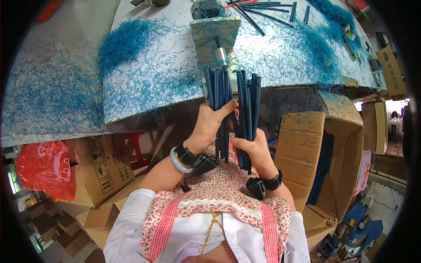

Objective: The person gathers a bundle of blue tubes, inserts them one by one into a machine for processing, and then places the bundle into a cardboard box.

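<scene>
My left hand [208, 125] is closed round a bundle of thin dark blue tubes [213, 90], thumb across the front. A second bundle of dark blue tubes [247, 103] is gripped low down by my right hand [254, 151]. Both bundles stand nearly upright side by side in front of my apron, their upper ends uneven. Just beyond the left bundle, a silver spindle [222, 57] points toward me from a small machine [208, 9] on the worktable. Whether the tubes are hollow all the way cannot be seen.
Blue curly shavings [127, 41] cover much of the white worktable [175, 30]. More loose tubes [267, 8] lie at the far side. At my right stands an open carton [302, 153] with dark tubes [323, 168] inside. A carton [103, 166] and red plastic bag [44, 168] are at left.
</scene>
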